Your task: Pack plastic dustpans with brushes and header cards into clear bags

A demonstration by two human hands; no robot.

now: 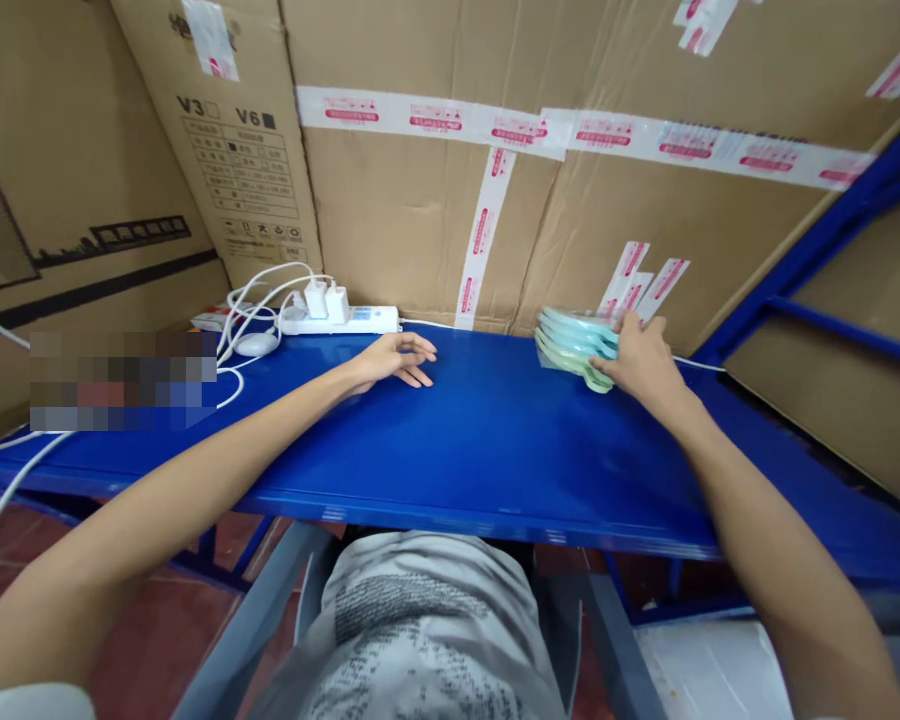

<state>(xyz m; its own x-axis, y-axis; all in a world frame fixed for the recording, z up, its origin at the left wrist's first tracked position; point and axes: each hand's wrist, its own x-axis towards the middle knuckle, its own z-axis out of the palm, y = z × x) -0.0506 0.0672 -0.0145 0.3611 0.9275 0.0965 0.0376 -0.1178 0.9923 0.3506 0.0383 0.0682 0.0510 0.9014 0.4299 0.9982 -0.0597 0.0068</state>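
At the far right of the blue table (450, 450), my right hand (643, 362) is closed on the near right end of a stack of pastel plastic pieces (574, 345). The pieces are light blue and pale green with curved edges, and they seem to be in a clear wrapper. Their exact kind I cannot make out. My left hand (396, 362) rests near the middle of the table with its fingers apart and loosely bent, and nothing in it. It is well to the left of the stack.
A white power strip (375, 320) with plugged-in chargers (326, 302) and tangled white cables (232, 325) lies at the back left. Large taped cardboard (405, 220) walls off the back. A blue metal frame (810, 240) rises at the right. A blurred patch hides something on the left.
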